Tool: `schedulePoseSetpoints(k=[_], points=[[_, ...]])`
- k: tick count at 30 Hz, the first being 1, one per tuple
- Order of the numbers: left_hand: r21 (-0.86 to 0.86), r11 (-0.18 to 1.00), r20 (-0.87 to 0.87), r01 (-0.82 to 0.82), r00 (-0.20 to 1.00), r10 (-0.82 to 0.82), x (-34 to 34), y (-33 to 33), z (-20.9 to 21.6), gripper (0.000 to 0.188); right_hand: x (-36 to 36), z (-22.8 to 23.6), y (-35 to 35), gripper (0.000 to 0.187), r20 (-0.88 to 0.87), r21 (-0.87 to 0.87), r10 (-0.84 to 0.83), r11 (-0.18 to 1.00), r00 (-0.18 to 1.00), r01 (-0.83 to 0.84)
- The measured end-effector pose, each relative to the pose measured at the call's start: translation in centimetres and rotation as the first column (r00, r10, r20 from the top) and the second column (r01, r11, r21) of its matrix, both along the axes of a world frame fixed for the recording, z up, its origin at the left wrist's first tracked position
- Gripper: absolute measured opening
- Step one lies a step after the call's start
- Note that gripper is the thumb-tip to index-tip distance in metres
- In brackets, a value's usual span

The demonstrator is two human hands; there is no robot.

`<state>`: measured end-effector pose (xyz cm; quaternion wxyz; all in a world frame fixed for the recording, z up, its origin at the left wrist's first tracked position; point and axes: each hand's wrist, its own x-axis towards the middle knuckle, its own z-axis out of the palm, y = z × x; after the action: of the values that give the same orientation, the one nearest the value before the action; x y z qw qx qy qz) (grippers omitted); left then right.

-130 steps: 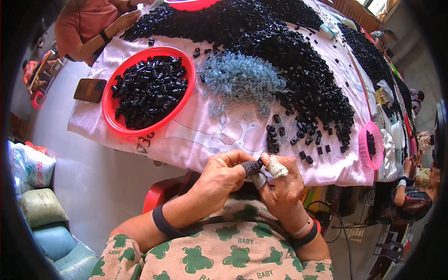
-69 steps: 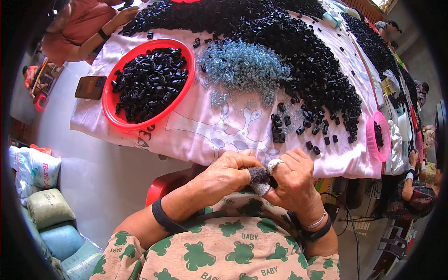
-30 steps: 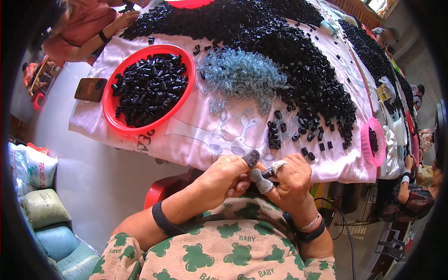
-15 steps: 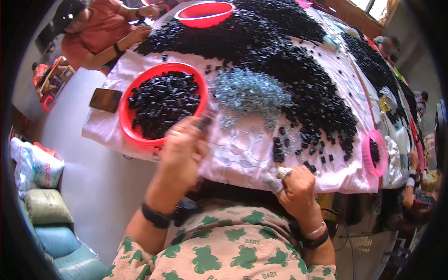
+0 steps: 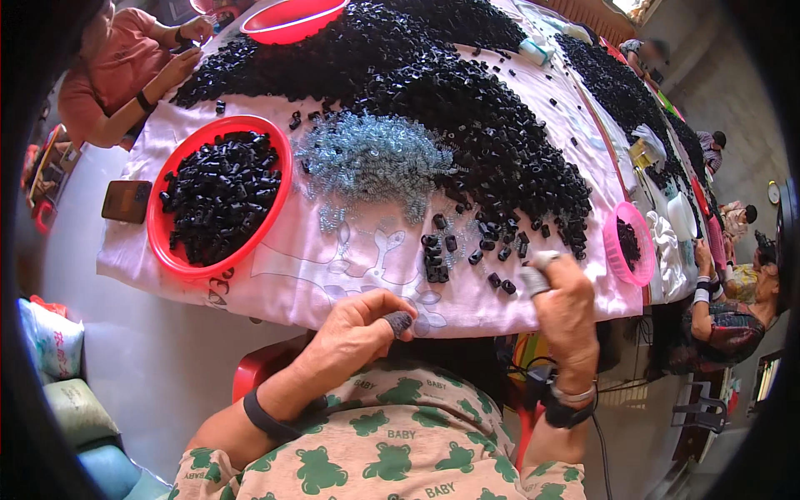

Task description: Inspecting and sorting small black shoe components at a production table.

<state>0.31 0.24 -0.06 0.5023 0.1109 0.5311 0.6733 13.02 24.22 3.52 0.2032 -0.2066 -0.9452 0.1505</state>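
A right hand hangs over the near right of a pink cloth, its wrapped fingertips just right of loose black pieces, as I follow from afar through the head camera. The left hand, at the cloth's near edge, lies farther off, fingers curled together; whether either hand grips anything, I cannot tell. The pieces lie at various angles; the closest one's long axis is too small for me to read. Farther back sit bluish coils; at left, a red bowl holds more pieces. Lettering repeats among green bears on the shirt, and more marks the cloth below the bowl and a white sack at left.
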Motion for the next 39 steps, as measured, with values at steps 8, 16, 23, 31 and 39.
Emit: schedulePoseSetpoints(k=[8, 16, 23, 31, 39], points=[[-0.096, 0.993, -0.097, 0.071, 0.992, -0.08, -1.1, 0.2, -0.3, 0.019, 1.2, -0.1, 1.1, 0.025, 0.182, -0.208, -0.017, 0.976, 0.983, 0.055], [-0.085, 0.994, -0.072, 0.063, 0.995, -0.07, -0.9, 0.2, 0.2, 0.019, 0.2, -0.8, 0.3, 0.021, 0.166, -0.288, 0.023, 0.957, 0.986, 0.026], [0.036, 0.994, 0.021, 0.107, 0.994, -0.108, -0.2, 0.1, 0.2, 0.025, -1.2, -0.8, -3.7, 0.021, -0.012, -0.392, 0.39, 0.845, 0.921, -0.364], [0.071, 0.991, -0.007, 0.109, 0.994, -0.109, -0.2, 0.2, -0.5, 0.021, -2.2, -1.5, -6.9, 0.031, -0.16, -0.404, 0.524, 0.739, 0.837, -0.54], [0.008, 0.996, -0.106, 0.092, 0.99, -0.091, -0.3, 0.2, 0.1, 0.019, -2.3, -0.6, -7.3, 0.027, -0.106, -0.698, 0.427, 0.611, 0.898, -0.373]])
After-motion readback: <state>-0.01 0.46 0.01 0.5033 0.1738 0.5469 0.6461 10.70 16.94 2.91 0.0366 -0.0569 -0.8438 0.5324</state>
